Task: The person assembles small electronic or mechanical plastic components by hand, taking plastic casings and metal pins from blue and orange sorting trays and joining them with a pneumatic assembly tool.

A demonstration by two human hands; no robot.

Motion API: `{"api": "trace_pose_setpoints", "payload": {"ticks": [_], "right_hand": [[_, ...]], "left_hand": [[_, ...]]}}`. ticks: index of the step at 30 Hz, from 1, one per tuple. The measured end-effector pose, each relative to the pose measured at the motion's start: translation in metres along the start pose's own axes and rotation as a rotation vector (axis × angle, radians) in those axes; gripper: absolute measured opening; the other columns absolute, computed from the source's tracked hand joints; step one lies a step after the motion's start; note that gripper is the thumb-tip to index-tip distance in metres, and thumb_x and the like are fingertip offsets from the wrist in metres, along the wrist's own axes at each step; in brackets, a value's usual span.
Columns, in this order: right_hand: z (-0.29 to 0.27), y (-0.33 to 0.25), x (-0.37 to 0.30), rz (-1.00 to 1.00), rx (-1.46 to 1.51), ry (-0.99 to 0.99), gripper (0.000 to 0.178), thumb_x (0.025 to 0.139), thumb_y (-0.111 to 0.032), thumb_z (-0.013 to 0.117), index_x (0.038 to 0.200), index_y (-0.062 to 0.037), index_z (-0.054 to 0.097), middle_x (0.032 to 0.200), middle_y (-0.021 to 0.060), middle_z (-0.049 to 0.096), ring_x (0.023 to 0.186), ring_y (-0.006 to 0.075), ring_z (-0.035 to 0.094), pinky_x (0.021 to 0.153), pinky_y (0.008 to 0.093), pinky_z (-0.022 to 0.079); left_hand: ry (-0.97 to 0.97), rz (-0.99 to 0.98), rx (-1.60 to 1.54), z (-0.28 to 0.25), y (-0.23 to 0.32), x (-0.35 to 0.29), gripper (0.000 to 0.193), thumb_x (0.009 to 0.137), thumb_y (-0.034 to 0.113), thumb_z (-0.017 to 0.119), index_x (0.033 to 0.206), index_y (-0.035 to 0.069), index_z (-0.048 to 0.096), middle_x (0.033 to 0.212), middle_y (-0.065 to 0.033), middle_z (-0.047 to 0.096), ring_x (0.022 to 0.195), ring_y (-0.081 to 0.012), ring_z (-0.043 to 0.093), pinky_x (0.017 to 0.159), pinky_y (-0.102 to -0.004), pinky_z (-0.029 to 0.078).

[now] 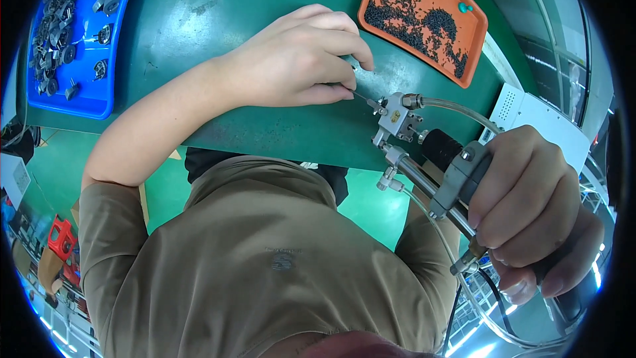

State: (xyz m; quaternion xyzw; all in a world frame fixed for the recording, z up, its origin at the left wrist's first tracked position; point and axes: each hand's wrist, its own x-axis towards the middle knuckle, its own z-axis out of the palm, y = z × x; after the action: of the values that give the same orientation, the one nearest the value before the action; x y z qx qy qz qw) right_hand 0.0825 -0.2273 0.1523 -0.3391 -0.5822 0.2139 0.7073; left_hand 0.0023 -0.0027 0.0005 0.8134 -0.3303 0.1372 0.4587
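My right hand (pixel 533 202) is wrapped round the handle of a metal dispensing gun (pixel 399 118), which has a steel valve block, a black knob and hoses. From the block a thin needle (pixel 361 96) points left toward my other hand. Over the green table my left hand (pixel 301 56) has its thumb and forefinger pinched together at the needle's tip, the other fingers curled. Whether a small part is also in that pinch is hidden. An orange tray (pixel 474 69) of tiny black pieces lies just beyond, to the right of my left hand.
A blue tray (pixel 99 103) with many small grey metal parts sits at the far left of the green table (pixel 192 13). Small blue and green items rest in the orange tray. Behind my right hand stands a white box (pixel 543 119). Hoses trail from the gun toward the lower right.
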Motion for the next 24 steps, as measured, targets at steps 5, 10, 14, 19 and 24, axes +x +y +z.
{"api": "trace_pose_setpoints", "payload": {"ticks": [5, 10, 14, 19, 24], "right_hand": [[0.005, -0.002, 0.002, 0.076, -0.01, -0.008, 0.033, 0.082, -0.004, 0.079, 0.11, -0.0127, 0.064, 0.067, -0.0008, 0.066, 0.056, 0.0096, 0.065, 0.053, 0.0216, 0.055], [0.005, 0.003, 0.01, 0.105, 0.0, -0.024, 0.035, 0.081, -0.003, 0.079, 0.111, -0.0129, 0.064, 0.067, -0.0008, 0.066, 0.056, 0.0096, 0.065, 0.053, 0.0222, 0.056], [-0.001, -0.001, 0.015, 0.165, 0.073, -0.13, 0.037, 0.081, -0.004, 0.08, 0.114, -0.0125, 0.063, 0.068, 0.0, 0.066, 0.058, 0.0106, 0.066, 0.053, 0.0233, 0.056], [0.0, 0.007, 0.021, 0.163, 0.121, -0.193, 0.039, 0.082, -0.005, 0.082, 0.115, -0.012, 0.063, 0.069, 0.0011, 0.066, 0.059, 0.0121, 0.066, 0.054, 0.0239, 0.056], [-0.007, 0.001, 0.009, 0.144, 0.077, -0.186, 0.04, 0.083, -0.005, 0.082, 0.116, -0.0124, 0.063, 0.07, 0.0013, 0.067, 0.06, 0.0125, 0.067, 0.055, 0.0236, 0.057]], "left_hand": [[-0.017, -0.016, 0.0, -0.001, 0.001, -0.001, 0.015, 0.072, 0.012, 0.084, 0.08, 0.007, 0.072, 0.114, -0.0021, 0.07, 0.108, -0.0261, 0.063, 0.096, -0.0415, 0.049], [-0.014, -0.008, 0.0, 0.0, 0.001, -0.001, 0.016, 0.07, 0.01, 0.083, 0.079, 0.007, 0.071, 0.113, -0.002, 0.07, 0.108, -0.0261, 0.063, 0.096, -0.0418, 0.049], [-0.018, -0.008, -0.003, 0.0, 0.001, -0.001, 0.016, 0.07, 0.01, 0.084, 0.08, 0.007, 0.071, 0.113, -0.0019, 0.07, 0.108, -0.0263, 0.063, 0.096, -0.0418, 0.049], [-0.02, -0.001, -0.01, 0.001, -0.001, 0.0, 0.015, 0.071, 0.01, 0.083, 0.08, 0.007, 0.072, 0.112, -0.0021, 0.071, 0.107, -0.0262, 0.063, 0.095, -0.0414, 0.048], [-0.002, -0.002, -0.011, -0.001, 0.001, -0.002, 0.015, 0.071, 0.009, 0.083, 0.081, 0.007, 0.072, 0.111, -0.0021, 0.071, 0.106, -0.0263, 0.064, 0.095, -0.0412, 0.049]]}}
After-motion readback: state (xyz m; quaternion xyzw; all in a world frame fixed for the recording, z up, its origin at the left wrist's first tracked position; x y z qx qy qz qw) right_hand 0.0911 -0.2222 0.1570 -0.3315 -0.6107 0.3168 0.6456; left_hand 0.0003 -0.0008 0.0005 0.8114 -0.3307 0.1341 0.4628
